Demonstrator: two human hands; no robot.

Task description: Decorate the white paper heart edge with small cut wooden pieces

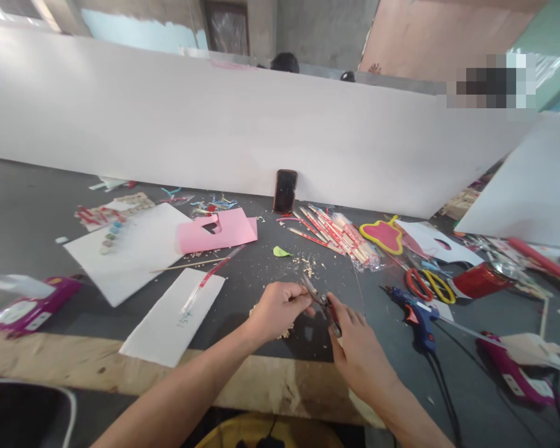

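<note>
My right hand (354,351) grips a small pair of metal snips (318,300) with red handles, the jaws pointing up and left. My left hand (277,309) is pinched close to the jaws, and its fingers hide whatever may lie between them. Pale wood crumbs (308,267) are scattered on the dark mat (242,280) beyond the hands, with more beneath my left hand. A bundle of red-and-white wrapped sticks (329,233) lies farther ahead.
A pink cut paper (217,230), white sheets (126,252), and a phone (285,191) against a white board (168,112) are ahead. To the right lie a blue glue gun (413,317), red-and-yellow scissors (429,286), and a red can (478,280).
</note>
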